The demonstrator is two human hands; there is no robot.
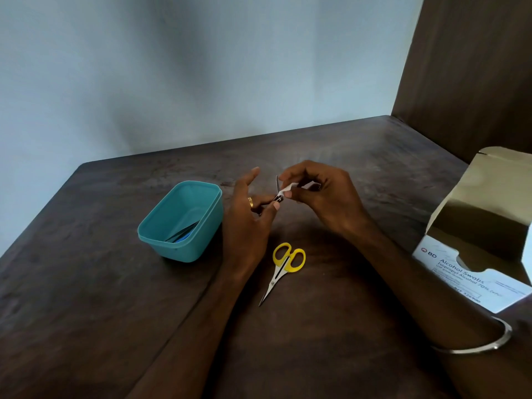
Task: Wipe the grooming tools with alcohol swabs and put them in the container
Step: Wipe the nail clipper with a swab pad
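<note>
My left hand point(247, 214) pinches a small metal nail clipper point(278, 194) above the middle of the table, its lever raised. Pressed against the clipper is a white alcohol swab point(289, 189), which my right hand point(319, 197) holds between thumb and fingers. Left of my hands stands a teal plastic container point(161, 226) with dark tweezers and a blue tool point(184, 234) lying inside. Small scissors with yellow handles point(283, 269) lie on the table in front of my hands, blades pointing toward me.
An opened white box of alcohol swabs point(460, 272) lies at the right edge of the dark wooden table point(86, 298). A dark wooden panel point(475, 67) rises at the back right; a pale wall is behind.
</note>
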